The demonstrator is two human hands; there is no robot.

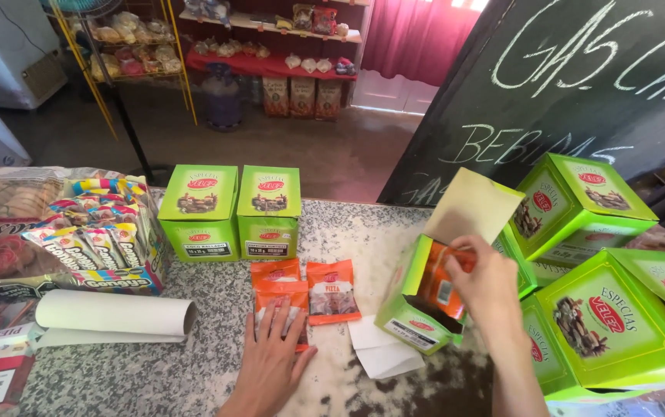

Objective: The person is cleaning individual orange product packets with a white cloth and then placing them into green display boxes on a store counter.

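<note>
Reaching right hand (pixel 487 289), fingertips box-hidden (pixel 417 309)

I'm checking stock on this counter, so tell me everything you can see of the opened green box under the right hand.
The opened green box looks like thin glossy cardboard, bright green with a red oval mark and a white label strip on its front. It rests tilted on the speckled stone counter, its plain tan flap raised. Orange packets fill the inside. The right hand reaches into its mouth, fingers on a packet. A white paper lies by its base, and closed green boxes crowd its right side.
</note>
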